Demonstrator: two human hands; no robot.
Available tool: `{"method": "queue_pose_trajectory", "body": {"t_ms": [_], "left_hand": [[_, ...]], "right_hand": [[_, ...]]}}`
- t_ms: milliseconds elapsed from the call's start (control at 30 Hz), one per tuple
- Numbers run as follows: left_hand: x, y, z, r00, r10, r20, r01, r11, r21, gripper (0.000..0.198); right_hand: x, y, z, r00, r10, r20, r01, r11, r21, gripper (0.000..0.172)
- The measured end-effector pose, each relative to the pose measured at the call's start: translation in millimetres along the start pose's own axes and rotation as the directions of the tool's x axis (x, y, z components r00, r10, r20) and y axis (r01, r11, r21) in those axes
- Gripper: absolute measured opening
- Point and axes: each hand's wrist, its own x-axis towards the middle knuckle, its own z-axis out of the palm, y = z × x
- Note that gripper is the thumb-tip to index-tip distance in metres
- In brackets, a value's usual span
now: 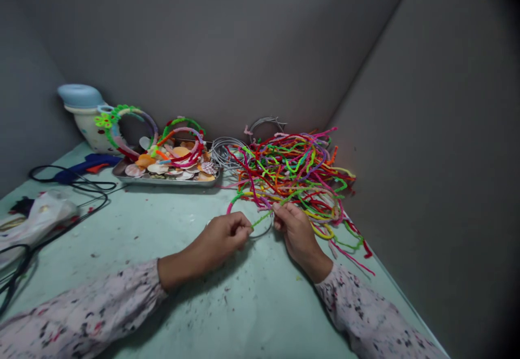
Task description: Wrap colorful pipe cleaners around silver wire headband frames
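Note:
My left hand [225, 235] is closed in a pinch on one end of a green pipe cleaner [260, 219] and on a thin metal headband [260, 233] lying on the pale green table [162, 229]. My right hand [294, 229] pinches the other end of the same green pipe cleaner, at the near edge of a large tangle of coloured pipe cleaners [296, 177]. The two hands are a short gap apart, with the green strand stretched between them.
A metal tray [162, 179] of seashells and wrapped headbands stands at the back, bare metal headbands [227, 150] beside it. A blue glue gun [87, 165] with black cable [73, 210], a plastic bag [38, 218] and a white-and-blue container [85, 115] lie left. Grey walls enclose the corner.

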Motion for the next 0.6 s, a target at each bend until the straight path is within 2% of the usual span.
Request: {"method": "queue_pose_trajectory", "body": {"t_ms": [100, 200, 267, 333, 500, 600], "left_hand": [[2, 1, -2.3, 0.973, -0.139, 0.182, 0.195, 0.921, -0.337, 0.033], [3, 1, -6.3, 0.930, -0.184, 0.318, 0.334, 0.785, -0.522, 0.039], [3, 0, -8.5, 0.906, -0.192, 0.378, 0.389, 0.731, -0.560, 0.037], [3, -1, -9.9, 0.888, -0.188, 0.419, 0.416, 0.718, -0.559, 0.035], [0, -3, -10.4, 0.873, -0.126, 0.472, 0.399, 0.740, -0.542, 0.029], [0, -3, -9.1, 0.877, -0.139, 0.459, 0.379, 0.788, -0.485, 0.028]], "right_hand": [[2, -1, -2, 1.000, -0.002, 0.007, 0.001, 0.998, 0.058, 0.032], [5, -2, -4, 1.000, -0.006, -0.021, 0.008, 0.997, 0.080, 0.032], [6, -2, -6, 0.999, -0.011, -0.037, 0.014, 0.997, 0.074, 0.032], [7, -1, -8, 0.999, -0.018, -0.043, 0.021, 0.997, 0.076, 0.031], [7, 1, -9, 0.997, -0.028, -0.068, 0.035, 0.994, 0.102, 0.032], [7, 1, -9, 0.997, -0.025, -0.075, 0.033, 0.994, 0.100, 0.031]]}}
